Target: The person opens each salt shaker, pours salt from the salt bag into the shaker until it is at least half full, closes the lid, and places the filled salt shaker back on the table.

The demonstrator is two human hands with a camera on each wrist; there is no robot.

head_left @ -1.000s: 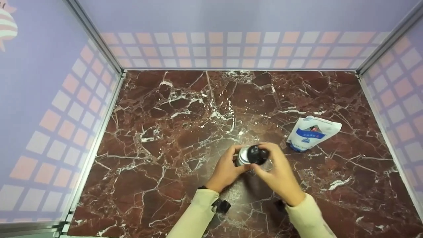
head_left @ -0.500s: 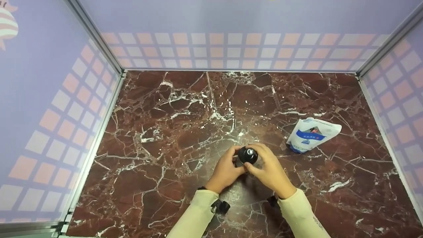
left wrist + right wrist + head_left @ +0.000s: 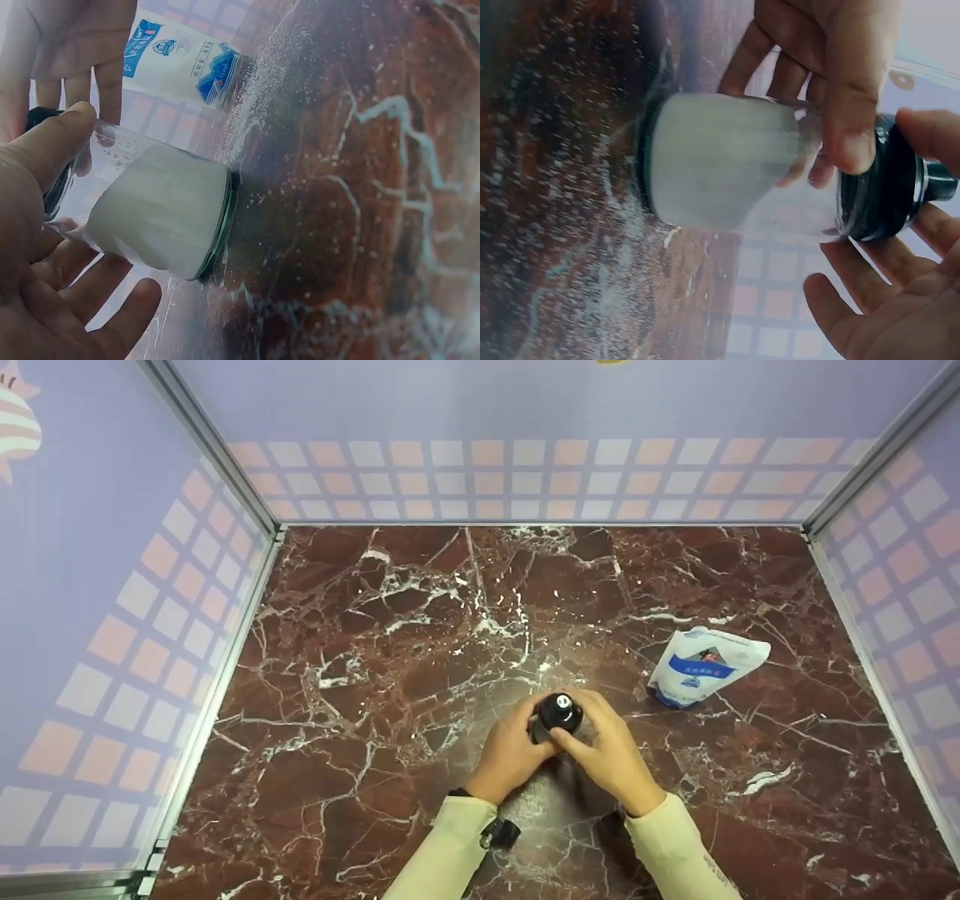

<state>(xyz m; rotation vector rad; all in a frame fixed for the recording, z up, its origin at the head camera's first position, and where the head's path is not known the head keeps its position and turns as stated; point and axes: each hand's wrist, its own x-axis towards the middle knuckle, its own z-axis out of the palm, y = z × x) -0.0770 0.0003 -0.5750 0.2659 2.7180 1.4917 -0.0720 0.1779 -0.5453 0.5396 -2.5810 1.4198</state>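
A clear glass jar [image 3: 157, 206] stands upright on the marbled table, more than half filled with white granules that slope to one side. On its mouth sits a black lid [image 3: 561, 714] with a knob on top. My left hand [image 3: 510, 754] grips the jar just below the lid, thumb across the glass. Around the lid curl the fingers and thumb of my right hand [image 3: 616, 754]. In the head view the hands cover most of the jar's body; both wrist views show its glass side.
A white and blue pouch [image 3: 701, 669] stands to the right, beyond the right hand. White grains lie scattered over the dark red tabletop [image 3: 420, 660]. Purple panels with pink and white squares [image 3: 487, 480] wall in the back and both sides.
The right hand has moved left and brought the black lid from a tilted position beside the jar's mouth onto it, covering the opening. The left hand has stayed on the jar.
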